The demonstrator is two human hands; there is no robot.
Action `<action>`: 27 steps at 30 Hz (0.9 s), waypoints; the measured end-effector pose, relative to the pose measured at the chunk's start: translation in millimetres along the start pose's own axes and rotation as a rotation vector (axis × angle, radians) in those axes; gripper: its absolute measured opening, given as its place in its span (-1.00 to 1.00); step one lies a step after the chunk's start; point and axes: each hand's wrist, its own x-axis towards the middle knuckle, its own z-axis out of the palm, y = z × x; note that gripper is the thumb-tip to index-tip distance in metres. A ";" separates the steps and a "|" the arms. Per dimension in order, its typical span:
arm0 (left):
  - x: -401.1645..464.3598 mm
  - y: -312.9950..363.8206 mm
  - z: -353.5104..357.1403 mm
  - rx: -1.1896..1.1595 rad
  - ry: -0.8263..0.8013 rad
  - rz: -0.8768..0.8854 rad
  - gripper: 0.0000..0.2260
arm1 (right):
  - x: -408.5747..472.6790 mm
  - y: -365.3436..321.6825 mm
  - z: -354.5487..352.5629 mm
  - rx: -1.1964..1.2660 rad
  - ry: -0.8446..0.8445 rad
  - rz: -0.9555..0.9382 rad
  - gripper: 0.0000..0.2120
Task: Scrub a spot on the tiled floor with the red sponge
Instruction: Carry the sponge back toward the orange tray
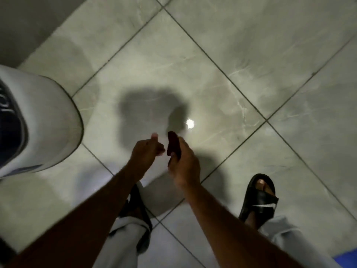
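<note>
Dark red sponge (173, 145) pinched upright in right hand (183, 163), held above grey tiled floor (241, 55), not touching it. Left hand (145, 151) just beside, empty, fingers loosely curled. White bucket (44, 128) at left.

A large white plastic bucket with a dark blue label (38, 122) stands at the left. A black slide sandal with a white stripe (258, 198) sits on a foot at lower right, above a light grey trouser leg (286, 240). A blue patch (347, 260) fills the bottom right corner.
</note>
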 end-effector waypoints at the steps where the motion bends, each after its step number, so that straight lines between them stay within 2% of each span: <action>1: -18.0 12.7 -8.6 -0.123 -0.059 0.000 -0.51 | -3.1 -17.6 -8.5 0.004 -0.031 -0.027 -0.52; 4: -65.8 40.6 -49.2 -0.301 -0.147 0.127 -0.55 | -22.0 -76.9 -22.5 -0.014 -0.116 -0.134 -0.46; 7: -99.8 55.3 -105.5 -0.395 -0.021 0.236 -0.86 | -45.7 -135.3 -20.4 -0.046 -0.227 -0.271 -0.31; 9: -119.7 57.7 -152.0 -0.488 0.077 0.253 -0.84 | -60.3 -175.7 -10.7 -0.059 -0.368 -0.311 -0.20; 10: -127.4 57.4 -172.3 -0.537 0.115 0.261 -0.83 | -65.4 -192.7 -7.1 -0.013 -0.416 -0.316 -0.22; 11: -136.4 55.0 -198.6 -0.587 0.159 0.273 -0.81 | -68.8 -212.8 0.3 0.104 -0.455 -0.283 -0.33; 14: -158.8 38.4 -274.2 -0.691 0.236 0.315 -0.82 | -72.9 -272.6 25.7 0.542 -0.632 0.046 -0.86; 16: -168.3 21.8 -317.3 -0.786 0.271 0.324 -0.80 | -75.8 -306.8 48.1 0.620 -0.792 0.154 -0.85; 18: -171.2 0.2 -358.2 -0.876 0.345 0.289 -0.75 | -83.9 -339.2 81.6 0.593 -0.859 0.134 -0.80; 22: -159.1 -41.5 -420.4 -0.918 0.498 0.213 -0.79 | -98.2 -384.5 167.1 0.510 -0.896 0.135 -0.74; 25: -140.5 -67.2 -447.0 -0.897 0.580 0.139 -0.89 | -102.6 -398.5 224.6 0.386 -0.832 0.120 -0.93; 27: -127.3 -81.3 -454.7 -0.874 0.566 0.130 -0.90 | -102.3 -398.5 253.4 0.318 -0.828 0.121 -0.93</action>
